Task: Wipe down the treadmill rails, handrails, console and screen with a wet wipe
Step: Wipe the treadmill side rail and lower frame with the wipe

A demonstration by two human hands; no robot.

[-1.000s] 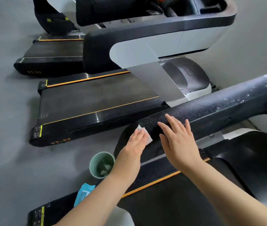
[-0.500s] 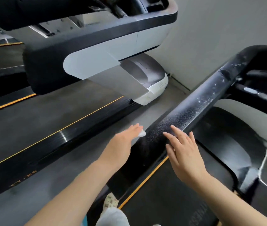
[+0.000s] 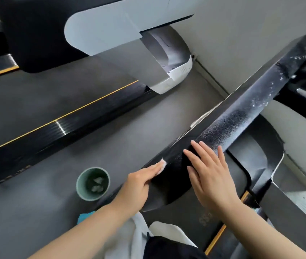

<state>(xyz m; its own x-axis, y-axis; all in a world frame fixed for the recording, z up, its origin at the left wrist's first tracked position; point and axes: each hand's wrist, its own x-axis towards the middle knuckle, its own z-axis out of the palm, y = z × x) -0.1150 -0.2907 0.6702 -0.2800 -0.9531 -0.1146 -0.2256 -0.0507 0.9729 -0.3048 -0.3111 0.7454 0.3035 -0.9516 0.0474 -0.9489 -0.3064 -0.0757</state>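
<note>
Presently logged: one black treadmill handrail (image 3: pixel 242 116), long and rounded, pebble-textured, filmed with pale streaks and white flecks toward its far end, running diagonally from lower centre to upper right. Left hand (image 3: pixel 141 181), fingers extended flat, presses a small white wet wipe (image 3: pixel 162 164) against the rail's outer side; only the wipe's crumpled edge shows past the fingertips. Right hand (image 3: pixel 210 172), fingers straight and slightly spread, rests palm-down on the rail's top, holding nothing. One round pale-green cup (image 3: pixel 81 186) stands on grey floor beside the rail, with crumpled white pieces inside.
</note>
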